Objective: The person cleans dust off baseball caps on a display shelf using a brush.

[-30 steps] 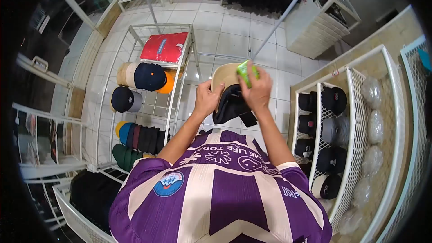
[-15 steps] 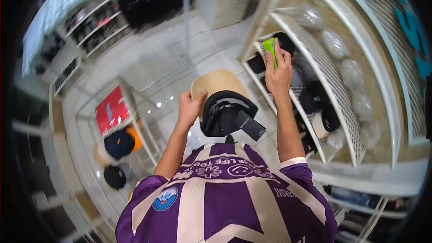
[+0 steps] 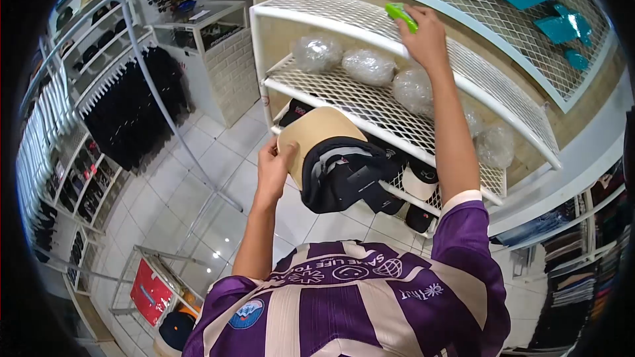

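My left hand point(image 3: 275, 166) is closed on the tan brim of a cap point(image 3: 322, 158), thumb on top of the brim. The cap is upside down, its dark inside facing me, with a black tag hanging from it. Up at the right, my right hand point(image 3: 423, 36) grips a bright green brush-like object point(image 3: 402, 17), in front of the top shelf of a white mesh rack point(image 3: 337, 3). The object's far side is hidden.
Clear plastic-wrapped round bundles point(image 3: 368, 67) sit on the rack's middle shelf, and caps point(image 3: 419, 182) lie lower down. A metal clothes rail point(image 3: 155, 96) stands at the left. At the lower left, a red packet point(image 3: 149, 291) lies on a stand beside more caps.
The view has swung toward the rack, showing more of its top shelf and the clothes rail. My right hand has risen with the green object; my left hand still holds the cap.
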A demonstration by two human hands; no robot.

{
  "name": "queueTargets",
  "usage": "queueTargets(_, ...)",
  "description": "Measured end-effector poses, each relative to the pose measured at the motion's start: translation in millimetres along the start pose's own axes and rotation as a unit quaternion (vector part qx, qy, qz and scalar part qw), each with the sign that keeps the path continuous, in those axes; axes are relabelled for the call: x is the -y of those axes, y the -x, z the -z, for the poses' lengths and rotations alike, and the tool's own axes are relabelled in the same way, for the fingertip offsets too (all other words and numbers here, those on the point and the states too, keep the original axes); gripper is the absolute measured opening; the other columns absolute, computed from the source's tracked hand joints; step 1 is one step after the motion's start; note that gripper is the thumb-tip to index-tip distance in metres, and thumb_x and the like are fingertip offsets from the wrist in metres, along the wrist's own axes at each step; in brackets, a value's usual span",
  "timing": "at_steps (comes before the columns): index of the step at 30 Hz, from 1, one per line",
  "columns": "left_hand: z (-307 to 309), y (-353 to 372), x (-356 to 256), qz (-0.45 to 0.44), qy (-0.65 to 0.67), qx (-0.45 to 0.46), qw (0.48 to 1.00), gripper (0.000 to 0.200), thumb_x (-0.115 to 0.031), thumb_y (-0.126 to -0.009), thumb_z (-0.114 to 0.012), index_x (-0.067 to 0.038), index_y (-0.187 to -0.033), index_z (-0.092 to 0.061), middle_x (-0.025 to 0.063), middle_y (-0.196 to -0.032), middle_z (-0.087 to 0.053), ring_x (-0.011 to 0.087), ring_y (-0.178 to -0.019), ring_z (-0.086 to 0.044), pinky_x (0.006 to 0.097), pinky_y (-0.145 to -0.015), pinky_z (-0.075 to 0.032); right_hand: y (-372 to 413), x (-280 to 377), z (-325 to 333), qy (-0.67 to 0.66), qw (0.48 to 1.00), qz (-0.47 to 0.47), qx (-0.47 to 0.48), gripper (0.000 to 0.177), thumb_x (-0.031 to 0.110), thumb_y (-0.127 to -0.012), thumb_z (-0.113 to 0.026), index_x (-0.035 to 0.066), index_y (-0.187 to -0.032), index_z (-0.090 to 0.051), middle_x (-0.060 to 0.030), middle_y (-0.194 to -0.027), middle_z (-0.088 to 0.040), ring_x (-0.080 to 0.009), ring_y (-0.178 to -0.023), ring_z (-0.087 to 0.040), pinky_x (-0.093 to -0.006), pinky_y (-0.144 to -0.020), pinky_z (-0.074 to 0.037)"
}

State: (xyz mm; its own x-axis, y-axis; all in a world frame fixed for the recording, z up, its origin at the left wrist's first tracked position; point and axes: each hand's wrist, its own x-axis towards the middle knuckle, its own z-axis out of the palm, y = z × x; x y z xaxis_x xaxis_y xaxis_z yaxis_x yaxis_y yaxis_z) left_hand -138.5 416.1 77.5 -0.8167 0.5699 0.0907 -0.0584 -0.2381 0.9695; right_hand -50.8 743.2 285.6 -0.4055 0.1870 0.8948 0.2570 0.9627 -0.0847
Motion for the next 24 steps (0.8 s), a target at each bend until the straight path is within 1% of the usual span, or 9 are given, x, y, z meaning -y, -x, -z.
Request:
queueTargets(6, -13.8, -1.4, 23.9, 0.118, 0.072, 0.090, 0.986, 0.035, -0.008, -0.089, -0.061, 0.004, -0.122, -0.060, 0.0106, -0.105, -0.068, 0.0188, -0.090, -0.068, 0.0331, -0.081, -0.057, 2.8, -27.3, -16.8, 0.044, 0.992, -0.070, 0.100, 0.044, 0.033, -0.088, -0.071, 0.006, -0.122, -0.070, -0.0257, -0.123, -0.063, -0.0402, -0.116, -0.059, -0.0456, -0.102, -0.046)
queueTargets(8, -8.5, 8.7, 37.2, 0.163, 0.099, 0.123, 0.974, 0.037, -0.005, -0.089, -0.061, 0.004, -0.125, -0.058, 0.0123, -0.109, -0.068, 0.0213, -0.093, -0.070, 0.0353, -0.085, -0.059, 17.2, -2.7, 0.0, 0.164, 0.974, 0.086, -0.130, 0.039, 0.032, -0.088, -0.071, 0.006, -0.117, -0.072, -0.0234, -0.118, -0.065, -0.0380, -0.111, -0.061, -0.0451, -0.096, -0.047)
queueTargets(11, 3.3, 16.0, 45.7, 0.242, 0.180, 0.123, 0.945, 0.041, 0.002, -0.088, -0.061, 0.004, -0.129, -0.053, 0.0160, -0.117, -0.067, 0.0250, -0.101, -0.070, 0.0398, -0.091, -0.059, 81.6, 60.4, 37.8, -0.011, 0.991, -0.062, -0.115, 0.033, 0.029, -0.086, -0.073, 0.004, -0.109, -0.072, -0.0193, -0.110, -0.067, -0.0354, -0.100, -0.064, -0.0440, -0.088, -0.049)
queueTargets(13, 8.9, 23.9, 53.0, 0.264, 0.184, 0.115, 0.940, 0.039, -0.002, -0.091, -0.063, 0.004, -0.128, -0.054, 0.0148, -0.118, -0.067, 0.0241, -0.102, -0.070, 0.0374, -0.091, -0.058, 154.2, 90.9, 41.2, -0.141, 0.979, -0.144, 0.012, 0.025, 0.023, -0.084, -0.076, 0.003, -0.099, -0.072, -0.0151, -0.093, -0.070, -0.0307, -0.081, -0.067, -0.0384, -0.074, -0.052)
queueTargets(14, 10.4, 26.8, 55.7, 0.273, 0.192, 0.110, 0.936, 0.037, -0.006, -0.094, -0.064, 0.004, -0.128, -0.054, 0.0136, -0.119, -0.067, 0.0232, -0.103, -0.069, 0.0349, -0.091, -0.057, 193.9, 115.2, 39.5, -0.153, 0.946, -0.267, 0.099, 0.024, 0.025, -0.081, -0.079, 0.004, -0.092, -0.072, -0.0128, -0.087, -0.070, -0.0278, -0.073, -0.067, -0.0366, -0.068, -0.053)
queueTargets(15, 11.7, 29.9, 58.7, 0.280, 0.189, 0.114, 0.934, 0.037, -0.006, -0.094, -0.064, 0.004, -0.128, -0.054, 0.0136, -0.119, -0.067, 0.0232, -0.103, -0.069, 0.0349, -0.091, -0.057, 222.4, 129.2, 35.0, -0.171, 0.949, -0.230, 0.134, 0.025, 0.026, -0.079, -0.081, 0.005, -0.089, -0.072, -0.0107, -0.081, -0.069, -0.0267, -0.067, -0.067, -0.0363, -0.064, -0.053)
queueTargets(18, 20.5, 37.7, 60.6, 0.291, 0.159, 0.111, 0.937, 0.034, -0.011, -0.098, -0.063, 0.003, -0.128, -0.055, 0.0128, -0.119, -0.067, 0.0223, -0.103, -0.069, 0.0343, -0.090, -0.057, 288.2, 161.0, 20.4, -0.118, 0.895, -0.310, 0.297, 0.033, 0.036, -0.080, -0.079, 0.007, -0.096, -0.074, -0.0141, -0.090, -0.070, -0.0333, -0.090, -0.067, -0.0421, -0.084, -0.052)
queueTargets(22, 33.5, 54.2, 63.6, 0.309, 0.123, 0.179, 0.926, 0.034, -0.014, -0.098, -0.064, 0.002, -0.127, -0.056, 0.0112, -0.117, -0.068, 0.0209, -0.102, -0.069, 0.0334, -0.089, -0.057, 332.3, 182.9, 10.2, -0.123, 0.863, -0.364, 0.328, 0.031, 0.029, -0.084, -0.073, 0.006, -0.105, -0.073, -0.0171, -0.105, -0.072, -0.0356, -0.099, -0.066, -0.0439, -0.089, -0.051)
queueTargets(24, 44.7, 65.9, 70.1, 0.330, 0.110, 0.185, 0.919, 0.034, -0.014, -0.098, -0.064, 0.002, -0.127, -0.056, 0.0108, -0.116, -0.068, 0.0206, -0.102, -0.070, 0.0331, -0.088, -0.058, 343.6, 195.5, 19.7, -0.121, 0.829, -0.424, 0.344, 0.030, 0.023, -0.083, -0.071, 0.007, -0.107, -0.072, -0.0148, -0.100, -0.073, -0.0354, -0.099, -0.067, -0.0446, -0.091, -0.051)
